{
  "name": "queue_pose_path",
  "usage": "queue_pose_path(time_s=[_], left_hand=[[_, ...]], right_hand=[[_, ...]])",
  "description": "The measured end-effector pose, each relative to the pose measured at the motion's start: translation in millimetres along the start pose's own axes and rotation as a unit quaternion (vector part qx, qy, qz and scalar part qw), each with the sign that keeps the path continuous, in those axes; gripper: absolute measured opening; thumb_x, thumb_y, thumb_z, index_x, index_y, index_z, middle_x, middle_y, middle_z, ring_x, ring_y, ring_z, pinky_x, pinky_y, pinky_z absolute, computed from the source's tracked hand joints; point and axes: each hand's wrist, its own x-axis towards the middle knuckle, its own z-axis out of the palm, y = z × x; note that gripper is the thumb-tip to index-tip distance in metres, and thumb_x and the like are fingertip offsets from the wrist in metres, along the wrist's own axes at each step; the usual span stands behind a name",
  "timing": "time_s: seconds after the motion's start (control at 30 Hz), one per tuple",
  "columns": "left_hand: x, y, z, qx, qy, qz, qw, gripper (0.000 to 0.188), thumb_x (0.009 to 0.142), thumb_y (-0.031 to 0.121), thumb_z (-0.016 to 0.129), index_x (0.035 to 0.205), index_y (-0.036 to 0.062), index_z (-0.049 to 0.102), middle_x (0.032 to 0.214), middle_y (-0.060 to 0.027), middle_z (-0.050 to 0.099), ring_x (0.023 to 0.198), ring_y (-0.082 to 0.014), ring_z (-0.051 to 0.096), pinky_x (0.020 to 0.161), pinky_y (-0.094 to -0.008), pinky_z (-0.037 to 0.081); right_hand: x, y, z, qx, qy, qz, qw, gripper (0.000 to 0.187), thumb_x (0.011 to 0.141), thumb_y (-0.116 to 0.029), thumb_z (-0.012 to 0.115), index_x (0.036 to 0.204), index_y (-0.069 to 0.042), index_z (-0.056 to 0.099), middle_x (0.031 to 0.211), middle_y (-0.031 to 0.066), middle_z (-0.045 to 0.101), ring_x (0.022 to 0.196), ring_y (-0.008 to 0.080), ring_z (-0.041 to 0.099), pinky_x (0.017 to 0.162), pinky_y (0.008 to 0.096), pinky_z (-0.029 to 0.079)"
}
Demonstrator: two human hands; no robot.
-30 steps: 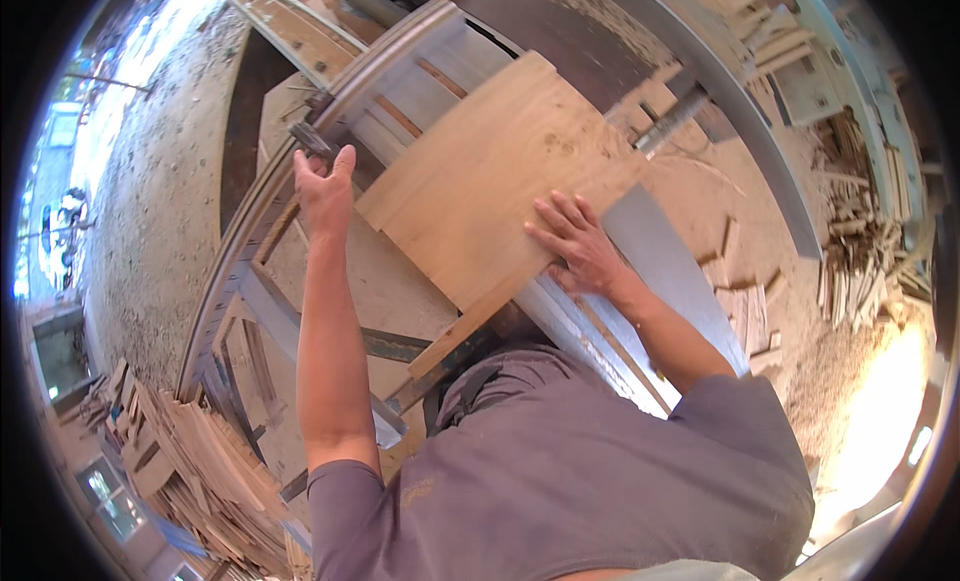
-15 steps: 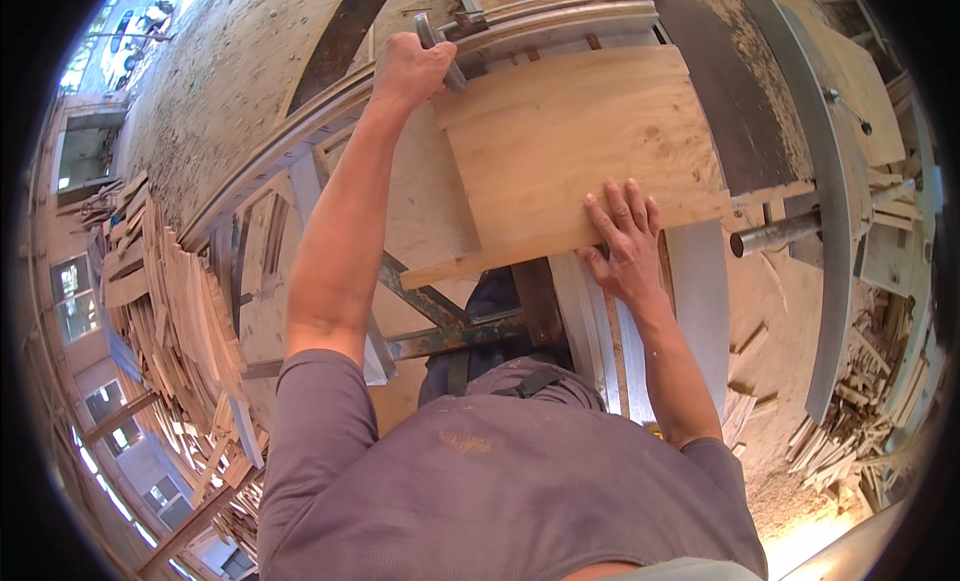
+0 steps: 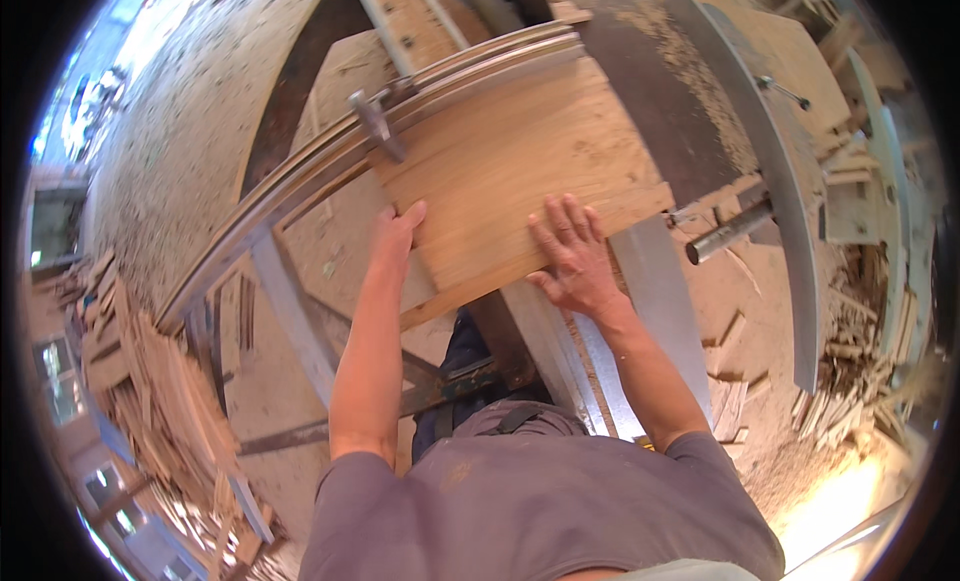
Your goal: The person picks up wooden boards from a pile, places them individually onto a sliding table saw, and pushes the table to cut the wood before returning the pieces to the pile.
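Observation:
A rectangular wooden board [image 3: 510,161] lies flat on the saw table, its far edge along a metal fence [image 3: 480,76]. My left hand [image 3: 397,236] grips the board's left edge, thumb on top and fingers mostly hidden beneath or behind it. Spread flat on the board near its front edge is my right hand [image 3: 572,253], the thumb reaching toward that edge. A metal stop [image 3: 378,126] on the fence sits by the board's far left corner. At the front right corner of the board, a narrow strip runs along its edge.
A long upright metal guide [image 3: 770,181] stands to the right, with a round steel bar [image 3: 730,231] beside it. Sawdust covers the dark table top [image 3: 690,101]. Scrap wood piles [image 3: 150,381] lie at left, with more offcuts [image 3: 860,381] at right.
My left hand has left the metal stop and come nearer, onto the board's left edge. The right hand stays flat on the board. The whole view has shifted and turned slightly.

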Motion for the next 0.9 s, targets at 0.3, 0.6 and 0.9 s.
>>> queue_pose_path(time_s=[0.3,0.6,0.9], left_hand=[[11,-7,1,-0.058,-0.036,-0.036,0.997,0.04,0.087,0.015,0.076,0.12,-0.0029,0.063,0.112,-0.0099,0.069,0.096,-0.0217,0.067,0.085,-0.0373,0.054],[9,19,4,0.095,-0.057,-0.063,0.992,0.032,0.088,0.017,0.076,0.111,-0.002,0.067,0.097,-0.0097,0.071,0.077,-0.0189,0.069,0.064,-0.0328,0.057],[30,37,-26,0.384,-0.053,0.042,0.921,0.036,0.092,0.032,0.069,0.089,-0.0037,0.065,0.072,-0.0138,0.064,0.067,-0.0197,0.066,0.058,-0.038,0.052]], right_hand=[[29,21,19,-0.005,0.168,0.0,0.986,0.039,0.086,-0.022,0.07,0.119,-0.001,0.068,0.136,0.0146,0.061,0.135,0.0308,0.049,0.117,0.0441,0.032],[29,28,19,0.019,0.214,0.017,0.976,0.032,0.085,-0.021,0.071,0.111,-0.003,0.072,0.129,0.0121,0.066,0.13,0.0284,0.055,0.114,0.0434,0.037],[49,27,16,-0.03,0.071,0.016,0.997,0.064,0.091,-0.024,0.06,0.143,0.009,0.044,0.154,0.0273,0.038,0.148,0.0399,0.029,0.122,0.0495,0.02]])
